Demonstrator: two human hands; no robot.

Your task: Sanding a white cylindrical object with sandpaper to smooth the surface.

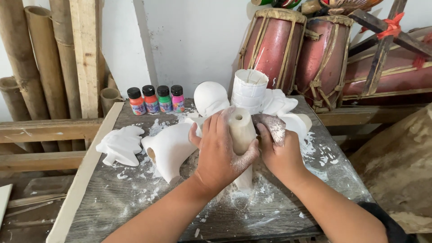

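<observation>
My left hand (pixel 220 153) grips a tall cream plaster piece (pixel 240 130) with a hole in its top, held upright on the dusty wooden table (pixel 135 198). My right hand (pixel 279 150) holds a grey, dust-covered piece of sandpaper (pixel 271 125) pressed against the right side of that piece. Both hands are powdered white. Just left of my left hand lies a white plaster figure with a hollow base (pixel 171 148).
A leaf-shaped white casting (pixel 120 145), a round white head (pixel 210 98), a white wrapped cylinder (pixel 249 90) and other castings (pixel 279 104) crowd the table's back. Several small paint bottles (pixel 155 99) stand at the back left. Red drums (pixel 297 49) and bamboo poles (pixel 40 58) stand behind.
</observation>
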